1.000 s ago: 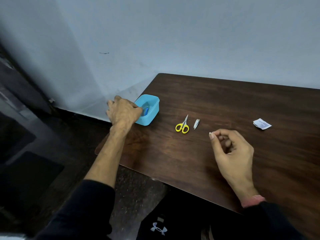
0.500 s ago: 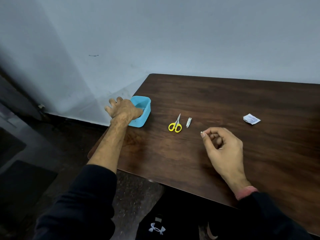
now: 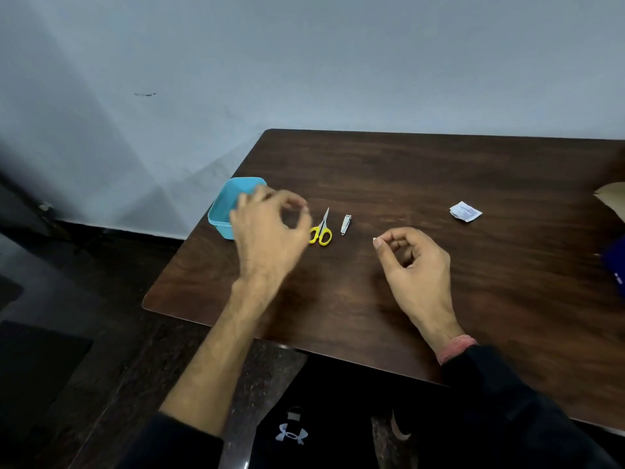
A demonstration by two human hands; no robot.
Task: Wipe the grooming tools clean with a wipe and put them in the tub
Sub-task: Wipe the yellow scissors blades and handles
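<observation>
At frame centre, scissors (image 3: 321, 229) and clipper (image 3: 346, 223) lay on the table (image 3: 439, 170), tub (image 3: 233, 204) left; left hand (image 3: 267, 231) hovered blurred, loosely curled, empty; right hand (image 3: 414, 262) pinched a white scrap.

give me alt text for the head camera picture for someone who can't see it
A person's left hand hovers, blurred, between a blue tub and yellow-handled scissors on a dark wooden table, while the right hand pinches something small and white. A nail clipper lies beside the scissors, a torn wipe packet farther right.
</observation>
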